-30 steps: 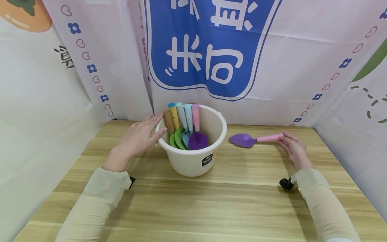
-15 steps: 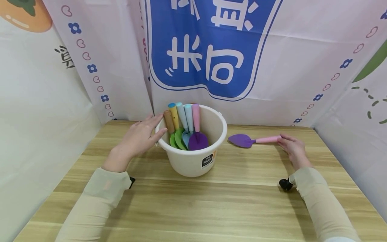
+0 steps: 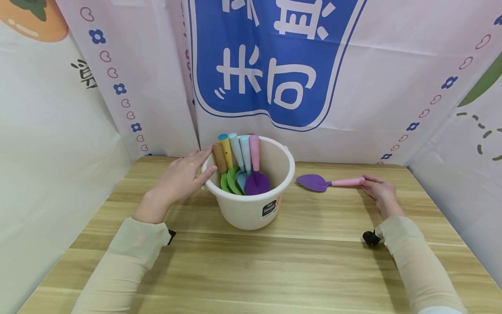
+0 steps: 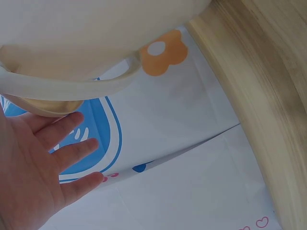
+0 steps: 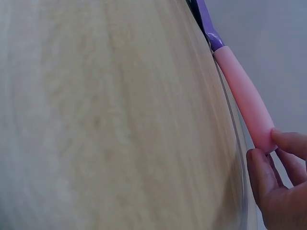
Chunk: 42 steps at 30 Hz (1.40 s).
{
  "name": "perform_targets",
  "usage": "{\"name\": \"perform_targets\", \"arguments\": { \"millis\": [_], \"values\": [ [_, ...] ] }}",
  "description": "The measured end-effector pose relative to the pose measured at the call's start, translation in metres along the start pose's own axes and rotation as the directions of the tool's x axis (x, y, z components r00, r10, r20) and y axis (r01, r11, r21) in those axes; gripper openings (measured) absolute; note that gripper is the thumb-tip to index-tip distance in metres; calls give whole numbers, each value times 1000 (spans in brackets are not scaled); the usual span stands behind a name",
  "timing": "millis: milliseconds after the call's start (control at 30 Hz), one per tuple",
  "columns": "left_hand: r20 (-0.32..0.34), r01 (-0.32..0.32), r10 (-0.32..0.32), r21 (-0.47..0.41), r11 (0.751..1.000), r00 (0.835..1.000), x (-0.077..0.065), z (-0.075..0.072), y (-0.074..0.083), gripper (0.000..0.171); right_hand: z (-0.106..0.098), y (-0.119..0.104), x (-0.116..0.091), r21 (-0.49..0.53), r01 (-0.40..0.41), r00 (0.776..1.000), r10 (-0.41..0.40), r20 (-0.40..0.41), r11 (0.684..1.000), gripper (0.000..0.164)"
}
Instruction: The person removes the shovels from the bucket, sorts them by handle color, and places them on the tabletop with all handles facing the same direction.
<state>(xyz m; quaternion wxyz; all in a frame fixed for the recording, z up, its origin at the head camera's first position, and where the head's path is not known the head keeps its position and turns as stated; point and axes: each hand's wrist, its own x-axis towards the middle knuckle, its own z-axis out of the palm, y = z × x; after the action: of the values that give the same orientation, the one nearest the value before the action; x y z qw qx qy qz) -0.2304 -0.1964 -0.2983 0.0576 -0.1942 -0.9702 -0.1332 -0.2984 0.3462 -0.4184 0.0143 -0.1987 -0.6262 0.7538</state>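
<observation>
2 bare hands (image 3: 178,174) (image 3: 381,194); wrinkled pale-cream sleeves (image 3: 113,268), folded-looking cuffs (image 3: 139,237); small black piece (image 3: 371,238) at each.

My right hand (image 3: 380,195) pinched the pink-handled, leaf-bladed purple trowel (image 3: 334,182), blade toward the upright, round cream bucket (image 3: 245,212).

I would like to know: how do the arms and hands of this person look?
The left hand and right hand wear no gloves. The left sleeve and right sleeve are long, pale and cream-coloured, slightly wrinkled. A small black device protrudes at the right cuff; a black piece shows at the left.
</observation>
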Motion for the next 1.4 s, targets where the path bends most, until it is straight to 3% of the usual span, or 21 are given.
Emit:
{"name": "perform_targets", "arguments": {
  "millis": [167,333,567,833,1100,1400],
  "values": [
    [-18,-8,8,0,1000,1000,1,2,-1,71,-6,-4,-4,28,-16,1000,15,26,999,29],
    [-17,-15,15,4,1000,1000,3,2,-2,72,-13,-10,-9,90,-53,997,47,64,995,38],
    [-15,-22,22,3,1000,1000,4,3,-2,72,-19,-23,-15,83,-64,992,54,118,994,39],
    [-12,-20,20,0,1000,1000,4,2,-1,72,-18,-45,-20,52,77,982,-85,171,996,43],
    [-12,-23,23,7,1000,1000,3,1,-1,70,-10,-65,-30,-22,127,971,-120,208,992,33],
    [-2,-11,11,-1,1000,1000,2,1,-1,70,10,-79,-44,-101,209,926,-164,339,973,20]
  ]
}}
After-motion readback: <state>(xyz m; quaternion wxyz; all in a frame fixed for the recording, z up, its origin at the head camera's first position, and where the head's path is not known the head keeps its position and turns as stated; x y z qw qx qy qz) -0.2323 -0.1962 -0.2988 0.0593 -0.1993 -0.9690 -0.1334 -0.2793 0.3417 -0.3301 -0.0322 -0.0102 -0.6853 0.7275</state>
